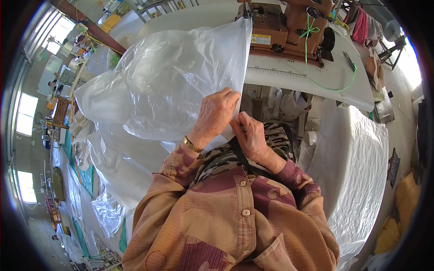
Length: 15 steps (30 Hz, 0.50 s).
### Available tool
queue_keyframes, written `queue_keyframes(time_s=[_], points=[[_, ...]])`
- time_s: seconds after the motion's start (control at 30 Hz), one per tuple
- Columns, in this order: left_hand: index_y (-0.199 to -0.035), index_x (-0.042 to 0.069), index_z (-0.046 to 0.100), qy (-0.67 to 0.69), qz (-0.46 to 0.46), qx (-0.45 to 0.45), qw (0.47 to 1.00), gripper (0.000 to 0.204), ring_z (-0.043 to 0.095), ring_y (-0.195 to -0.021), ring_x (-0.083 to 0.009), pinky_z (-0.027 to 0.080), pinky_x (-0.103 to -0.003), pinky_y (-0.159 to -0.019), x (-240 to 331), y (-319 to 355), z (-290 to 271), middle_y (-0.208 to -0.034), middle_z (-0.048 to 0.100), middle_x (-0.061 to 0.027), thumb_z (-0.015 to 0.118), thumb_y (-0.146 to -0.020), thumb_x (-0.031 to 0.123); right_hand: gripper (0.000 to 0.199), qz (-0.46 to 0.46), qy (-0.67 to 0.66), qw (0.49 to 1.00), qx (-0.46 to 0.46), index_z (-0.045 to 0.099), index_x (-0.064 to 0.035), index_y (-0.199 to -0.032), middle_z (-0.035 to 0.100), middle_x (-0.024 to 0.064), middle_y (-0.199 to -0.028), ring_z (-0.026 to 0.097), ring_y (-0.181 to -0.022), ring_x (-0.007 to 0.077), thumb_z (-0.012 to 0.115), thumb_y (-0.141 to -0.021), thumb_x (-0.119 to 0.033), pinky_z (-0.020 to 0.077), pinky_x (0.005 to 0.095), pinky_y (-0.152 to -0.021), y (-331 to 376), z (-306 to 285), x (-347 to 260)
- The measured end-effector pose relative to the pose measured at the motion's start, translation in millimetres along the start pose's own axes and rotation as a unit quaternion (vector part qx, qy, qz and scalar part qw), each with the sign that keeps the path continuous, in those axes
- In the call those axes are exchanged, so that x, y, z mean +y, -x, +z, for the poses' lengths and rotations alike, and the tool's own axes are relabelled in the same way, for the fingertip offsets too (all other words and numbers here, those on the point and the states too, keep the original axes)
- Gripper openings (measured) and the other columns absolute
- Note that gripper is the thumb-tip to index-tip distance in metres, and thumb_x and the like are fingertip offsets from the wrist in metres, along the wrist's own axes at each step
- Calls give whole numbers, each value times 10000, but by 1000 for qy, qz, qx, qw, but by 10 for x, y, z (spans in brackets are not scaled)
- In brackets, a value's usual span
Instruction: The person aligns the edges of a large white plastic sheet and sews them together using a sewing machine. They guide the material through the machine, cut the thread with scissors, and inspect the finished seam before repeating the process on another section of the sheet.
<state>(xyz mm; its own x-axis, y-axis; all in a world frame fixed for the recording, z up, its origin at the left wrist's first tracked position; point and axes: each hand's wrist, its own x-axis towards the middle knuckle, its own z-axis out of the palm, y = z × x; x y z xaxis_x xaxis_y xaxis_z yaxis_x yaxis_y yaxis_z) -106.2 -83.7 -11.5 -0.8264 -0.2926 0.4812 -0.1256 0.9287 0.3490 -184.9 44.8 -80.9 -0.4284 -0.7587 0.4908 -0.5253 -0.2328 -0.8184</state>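
Note:
A large sheet of clear plastic film (167, 72) billows over the left of the work table. Its straight right edge runs from the brown sewing machine (289, 27) down toward my lap, the top corner lying at the machine's presser foot. My left hand (214, 113), a gold band on its wrist, pinches that edge between closed fingers. Just below and to the right, my right hand (253, 137) is curled, thumb and forefinger pressed together at the same edge. The film between my fingertips is mostly hidden.
The pale table (298, 79) carries a ruler strip along its near side. A green thread (334, 90) trails from the machine to small dark snips (349, 61). At my right hangs a stack of whitish plastic sheets (357, 171). More film (108, 207) lies at lower left.

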Motion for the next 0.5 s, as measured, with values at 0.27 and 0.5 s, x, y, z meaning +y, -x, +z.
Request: queue_keyframes(time_s=[0.27,0.5], points=[[-978,-20,647,130,-51,44,989,113,580,-619,-219,473,-322,-581,20,46,-38,-880,614,-101,654,-908,69,200,-100,122,985,-68,473,-53,-800,544,114,-694,563,-661,331,668,-844,-68,437,407,-654,-80,-10,-141],[-1107,-2,662,188,-177,73,963,237,534,-566,-101,448,-274,-532,-1,140,47,-769,641,-78,680,-872,24,183,-118,69,977,-166,531,-19,-785,579,123,-703,596,-678,319,657,-877,-115,456,424,-662,-222,-137,61]])
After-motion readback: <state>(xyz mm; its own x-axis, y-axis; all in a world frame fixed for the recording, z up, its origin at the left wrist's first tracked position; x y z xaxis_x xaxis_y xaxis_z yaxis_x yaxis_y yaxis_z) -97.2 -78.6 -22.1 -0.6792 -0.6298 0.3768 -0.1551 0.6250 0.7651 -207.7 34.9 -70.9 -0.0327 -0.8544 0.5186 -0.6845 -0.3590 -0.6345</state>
